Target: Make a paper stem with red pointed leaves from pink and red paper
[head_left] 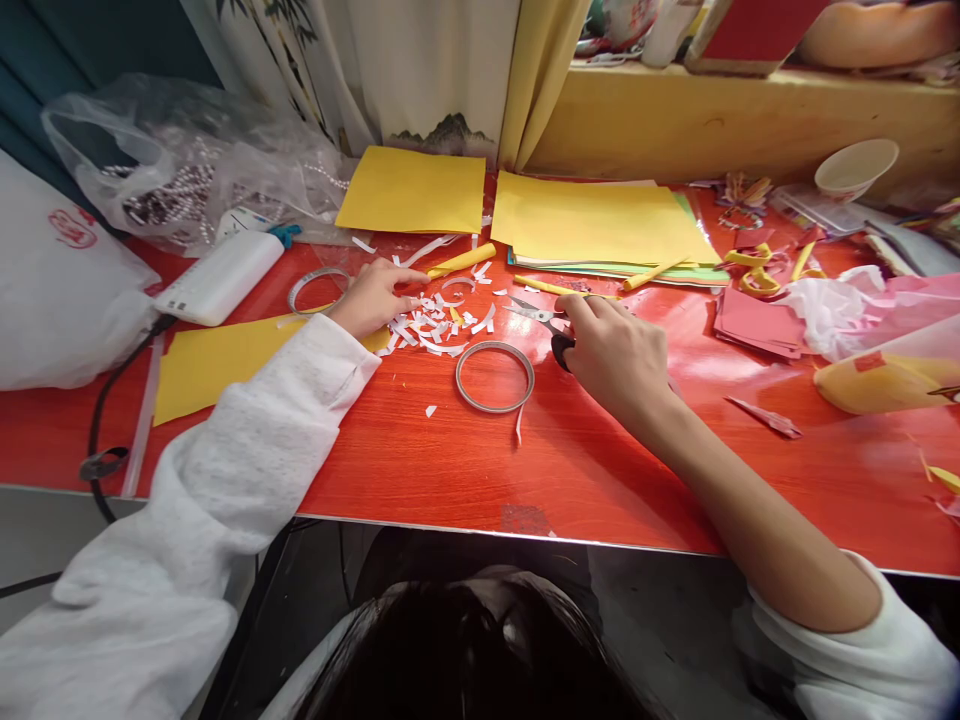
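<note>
My left hand (375, 298) lies at the left edge of a heap of white paper scraps (431, 325), fingers apart and reaching over it. Nothing shows in its grasp. A rolled yellow paper tube (461, 261) lies just beyond those fingertips. My right hand (619, 350) is closed around black-handled scissors (534, 313), whose blades point left toward the scraps. Between the hands, nearer the table edge, rests a nearly used-up tape roll (495, 409) with a short loose strip. A second thin tape roll (296, 292) sits left of my left hand, partly over yellow paper (217, 362).
Stacked yellow sheets (592, 222) and another yellow sheet (412, 190) lie at the back of the red table (450, 470). A white power strip (221, 277) and plastic bags (67, 270) stand left. Red paper pieces (757, 325), a paper cup (855, 170) and a yellow-based cone (862, 385) are right.
</note>
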### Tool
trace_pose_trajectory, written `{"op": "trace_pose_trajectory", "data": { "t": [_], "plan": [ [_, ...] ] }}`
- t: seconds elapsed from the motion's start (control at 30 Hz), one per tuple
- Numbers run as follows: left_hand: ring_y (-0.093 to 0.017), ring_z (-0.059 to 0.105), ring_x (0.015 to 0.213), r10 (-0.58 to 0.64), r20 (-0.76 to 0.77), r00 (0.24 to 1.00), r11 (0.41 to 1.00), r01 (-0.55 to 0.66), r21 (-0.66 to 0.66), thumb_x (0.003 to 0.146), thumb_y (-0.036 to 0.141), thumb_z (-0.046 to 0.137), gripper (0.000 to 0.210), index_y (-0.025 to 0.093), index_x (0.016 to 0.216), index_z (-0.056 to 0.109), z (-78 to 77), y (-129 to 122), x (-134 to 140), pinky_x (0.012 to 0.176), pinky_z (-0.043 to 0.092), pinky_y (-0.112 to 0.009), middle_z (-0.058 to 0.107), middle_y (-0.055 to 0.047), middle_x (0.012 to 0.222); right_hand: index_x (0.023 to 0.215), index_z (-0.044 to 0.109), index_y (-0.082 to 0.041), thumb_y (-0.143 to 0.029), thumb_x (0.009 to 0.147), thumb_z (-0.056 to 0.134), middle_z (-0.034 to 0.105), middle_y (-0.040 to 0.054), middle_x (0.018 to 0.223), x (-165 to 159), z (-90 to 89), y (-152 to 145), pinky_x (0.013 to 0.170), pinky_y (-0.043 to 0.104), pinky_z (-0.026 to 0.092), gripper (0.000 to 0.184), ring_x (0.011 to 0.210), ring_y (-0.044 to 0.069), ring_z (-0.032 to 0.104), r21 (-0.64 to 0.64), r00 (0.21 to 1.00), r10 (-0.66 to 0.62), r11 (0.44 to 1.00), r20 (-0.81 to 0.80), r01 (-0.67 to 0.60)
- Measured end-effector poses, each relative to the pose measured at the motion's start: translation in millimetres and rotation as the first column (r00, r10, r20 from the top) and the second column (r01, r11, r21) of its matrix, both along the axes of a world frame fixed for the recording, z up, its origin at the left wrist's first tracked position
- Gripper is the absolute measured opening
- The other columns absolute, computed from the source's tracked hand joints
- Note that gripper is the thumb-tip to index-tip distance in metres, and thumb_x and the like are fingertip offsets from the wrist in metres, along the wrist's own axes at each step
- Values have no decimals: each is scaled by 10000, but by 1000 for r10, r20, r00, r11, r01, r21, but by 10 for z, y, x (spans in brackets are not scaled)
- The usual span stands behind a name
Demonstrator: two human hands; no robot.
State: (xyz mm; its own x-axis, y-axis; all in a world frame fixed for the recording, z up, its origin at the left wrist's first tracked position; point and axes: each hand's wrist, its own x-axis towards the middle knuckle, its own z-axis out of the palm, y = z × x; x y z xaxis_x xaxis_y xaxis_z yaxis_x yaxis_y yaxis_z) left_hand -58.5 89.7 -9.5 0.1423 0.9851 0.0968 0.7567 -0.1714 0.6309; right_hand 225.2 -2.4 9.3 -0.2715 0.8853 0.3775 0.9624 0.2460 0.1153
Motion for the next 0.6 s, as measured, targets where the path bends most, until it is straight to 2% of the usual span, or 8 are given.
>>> {"op": "trace_pose_trajectory", "data": {
  "t": [0.1,0.17,0.27,0.33,0.37,0.47,0.53,0.6],
  "plan": [
    [-248,502,972,28,-134,991,999,-24,31,675,255,681,383,205,1055,679,55,-22,17,875,383,-375,571,-91,1009,1109,542,-191,-158,851,427,657,89,1007,10,9,-1,515,280,202,285,871,199,568,15,1000,3,1000,-21,-3],
    [-250,508,1009,69,-115,991,996,-62,67,693,235,662,306,186,994,684,121,-52,33,903,378,-375,601,-89,1030,1108,546,-194,-137,830,438,652,91,1005,12,38,-9,531,281,239,303,899,206,565,46,997,7,999,-77,-3],
    [-201,553,964,97,97,991,978,-113,177,760,196,585,217,161,959,663,267,-157,119,877,417,-333,630,-72,1049,1114,534,-202,-134,834,423,646,80,958,-3,121,-49,580,285,320,309,885,200,572,55,957,43,998,-286,-28],
    [-178,561,950,49,210,976,965,-101,244,802,235,563,185,154,943,652,381,-292,251,862,428,-313,634,-57,1016,1129,499,-219,-172,852,415,635,52,896,-29,177,-88,597,293,368,293,801,177,579,-7,867,100,993,-487,-119],
    [-172,565,950,-21,257,966,972,-41,231,813,264,568,189,152,944,646,433,-379,340,861,429,-309,636,-46,1003,1140,476,-231,-201,861,418,626,40,876,-46,194,-107,595,296,385,287,767,168,579,-42,802,125,982,-584,-183],
    [-164,590,954,-249,406,879,966,257,35,841,317,555,191,163,905,648,533,-673,645,867,442,-300,659,-19,949,1144,435,-251,-282,869,448,604,21,852,-104,182,-140,557,290,403,277,673,143,564,-68,603,157,941,-782,-333],
    [-161,602,968,-330,494,804,899,427,-93,848,334,546,200,181,919,653,542,-838,812,883,449,-292,667,-12,969,1134,424,-254,-307,863,465,596,13,846,-140,138,-141,535,285,408,279,615,127,543,-49,501,157,926,-851,-374],
    [-159,616,944,-397,552,733,798,573,-187,846,365,547,222,190,924,660,523,-938,906,881,456,-289,681,-16,945,1135,409,-253,-310,859,466,594,12,856,-165,100,-133,533,283,418,287,600,122,539,-36,429,148,919,-891,-392]
  ]
}}
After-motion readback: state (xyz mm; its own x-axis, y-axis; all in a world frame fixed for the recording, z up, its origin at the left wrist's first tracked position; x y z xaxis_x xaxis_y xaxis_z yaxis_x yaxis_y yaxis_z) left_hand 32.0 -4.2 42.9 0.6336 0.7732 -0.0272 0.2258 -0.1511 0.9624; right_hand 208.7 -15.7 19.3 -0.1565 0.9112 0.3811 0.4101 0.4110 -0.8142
